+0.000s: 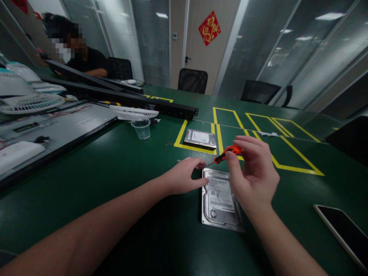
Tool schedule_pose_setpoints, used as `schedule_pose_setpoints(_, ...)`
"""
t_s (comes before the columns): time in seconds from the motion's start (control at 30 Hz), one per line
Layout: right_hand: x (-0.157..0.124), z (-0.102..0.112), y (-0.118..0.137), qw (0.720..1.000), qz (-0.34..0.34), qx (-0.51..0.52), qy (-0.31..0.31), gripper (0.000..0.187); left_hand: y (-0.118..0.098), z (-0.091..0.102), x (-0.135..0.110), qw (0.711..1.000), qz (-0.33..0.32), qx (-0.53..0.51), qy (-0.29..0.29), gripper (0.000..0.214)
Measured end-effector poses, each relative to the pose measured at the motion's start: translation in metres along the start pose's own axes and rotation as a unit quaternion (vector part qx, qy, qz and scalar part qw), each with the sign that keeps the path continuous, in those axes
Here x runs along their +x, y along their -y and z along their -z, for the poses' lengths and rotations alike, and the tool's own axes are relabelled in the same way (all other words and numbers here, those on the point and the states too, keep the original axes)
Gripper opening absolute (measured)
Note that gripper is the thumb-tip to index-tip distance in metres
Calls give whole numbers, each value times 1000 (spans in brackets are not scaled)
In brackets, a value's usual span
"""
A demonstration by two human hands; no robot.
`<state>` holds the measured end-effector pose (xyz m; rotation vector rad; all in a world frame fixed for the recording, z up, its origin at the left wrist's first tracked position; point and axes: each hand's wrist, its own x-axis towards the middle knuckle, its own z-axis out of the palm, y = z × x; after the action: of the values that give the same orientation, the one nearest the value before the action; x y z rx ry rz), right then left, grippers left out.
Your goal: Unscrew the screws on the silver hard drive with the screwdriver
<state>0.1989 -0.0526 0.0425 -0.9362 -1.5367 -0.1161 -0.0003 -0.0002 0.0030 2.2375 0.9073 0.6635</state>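
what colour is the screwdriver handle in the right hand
Orange with black, on the screwdriver; seen in the head view.

We see a dark green counter marked with yellow tape in rectangles. Our screwdriver has an orange handle with black. The drive is silver with a white label in dark print, and the far drive is silver too. The cup is clear, the fan white, the power strip black, the phone black with a pale rim. The sign is red with gold characters.
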Motion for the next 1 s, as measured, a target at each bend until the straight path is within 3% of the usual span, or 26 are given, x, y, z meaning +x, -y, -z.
schedule_pose_setpoints(0.2,0,3,1,1000,1,-2,14,30,2,-1,1,1000,4,-2,3,46)
schedule_pose_setpoints(0.43,-4,1,4,996,-41,67,48,35,1,-1,1,1000,4,0,0,43)
schedule_pose_setpoints(0.73,-4,0,0,999,-26,22,35,31,0,0,0,1000,5,1,5,44)
schedule_pose_setpoints(1.0,-5,3,3,995,-41,47,74,44,2,-1,1,1000,0,-7,3,44)
